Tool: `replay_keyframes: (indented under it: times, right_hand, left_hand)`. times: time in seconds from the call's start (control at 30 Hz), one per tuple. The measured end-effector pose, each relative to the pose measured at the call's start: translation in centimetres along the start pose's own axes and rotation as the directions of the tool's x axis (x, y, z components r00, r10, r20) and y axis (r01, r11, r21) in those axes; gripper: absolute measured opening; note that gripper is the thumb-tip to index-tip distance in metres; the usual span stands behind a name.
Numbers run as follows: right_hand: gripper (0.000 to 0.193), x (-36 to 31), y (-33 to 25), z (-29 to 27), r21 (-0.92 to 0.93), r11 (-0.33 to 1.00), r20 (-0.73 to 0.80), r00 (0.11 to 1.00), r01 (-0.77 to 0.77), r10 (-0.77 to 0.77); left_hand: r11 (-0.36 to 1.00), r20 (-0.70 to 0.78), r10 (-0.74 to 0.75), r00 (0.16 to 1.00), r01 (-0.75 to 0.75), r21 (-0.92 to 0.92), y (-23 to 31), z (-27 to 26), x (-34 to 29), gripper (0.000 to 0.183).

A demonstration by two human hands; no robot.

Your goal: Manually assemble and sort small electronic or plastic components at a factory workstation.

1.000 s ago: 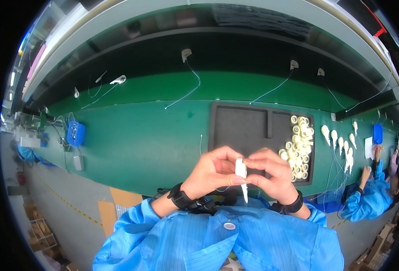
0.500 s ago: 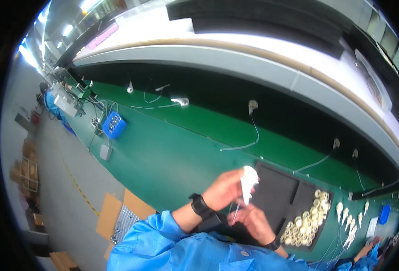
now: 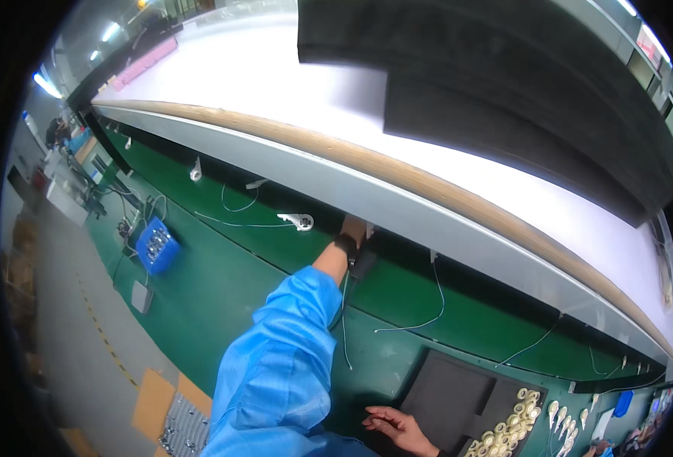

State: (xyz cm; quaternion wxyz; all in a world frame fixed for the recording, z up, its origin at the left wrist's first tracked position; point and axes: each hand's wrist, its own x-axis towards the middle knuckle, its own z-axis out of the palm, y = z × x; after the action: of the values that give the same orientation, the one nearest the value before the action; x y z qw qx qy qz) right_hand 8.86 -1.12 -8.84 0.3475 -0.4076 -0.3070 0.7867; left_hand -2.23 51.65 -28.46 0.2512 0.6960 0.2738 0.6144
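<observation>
My left hand (image 3: 354, 228) reaches up beneath the front edge of the shelf, its fingers partly hidden there. A bit of a white drop-shaped plastic part (image 3: 370, 229) shows beside the fingers, held in them. A thin pale cord (image 3: 345, 327) hangs below this hand onto the green bench. Low in the picture, my right hand (image 3: 399, 429) is held over the bench at the left side of a black tray (image 3: 443, 392). Its fingers are loosely stretched and hold nothing.
Similar white parts (image 3: 298, 222) with cords hang in a row under the shelf edge (image 3: 458, 217). Cream rings (image 3: 515, 423) lie in the tray. A blue bin of metal pieces (image 3: 157, 245) stands left. An open carton (image 3: 153, 402) is lower left; more white parts (image 3: 563, 415) lie right.
My left hand has gone from above the bench, up and forward to the shelf edge with the white part. My right hand has let go of the cord and dropped lower. The view has shifted.
</observation>
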Motion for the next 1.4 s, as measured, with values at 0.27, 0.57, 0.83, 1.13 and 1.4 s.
replay_keyframes:
  times: [0.27, 0.57, 0.83, 1.13, 1.4]
  right_hand:
    - [0.031, -0.2, 0.6, -1.9, -0.087, 0.992, -0.283, 0.952, 0.092, -0.113]
    - [0.030, -7.9, 0.4, -4.7, -0.423, 0.903, -0.539, 0.781, 0.073, -0.316]
    - [0.027, -25.3, 6.0, -15.4, -0.458, 0.759, -0.820, -0.110, -0.463, -0.562]
    - [0.039, -25.7, 8.3, -19.1, -0.516, 0.588, -0.771, 0.039, -0.623, -0.636]
    - [0.039, -27.4, 7.1, -18.7, -0.501, 0.546, -0.791, 0.100, -0.672, -0.603]
  left_hand:
    - [0.451, 0.172, -0.386, 0.907, 0.023, 0.892, 1.5, -8.3, 1.6, 0.045]
    - [0.526, 0.299, -0.495, 0.816, 0.008, 0.851, 16.9, -3.5, -1.0, 0.033]
    - [0.470, 0.419, -0.804, 0.421, 0.882, 0.015, 35.4, -3.1, -5.8, 0.022]
    - [-0.219, 0.836, -0.545, 0.059, 0.953, -0.209, 51.4, 2.4, -13.2, 0.047]
    - [-0.388, 0.936, -0.352, 0.019, 0.907, -0.165, 54.5, 3.1, -14.4, 0.054]
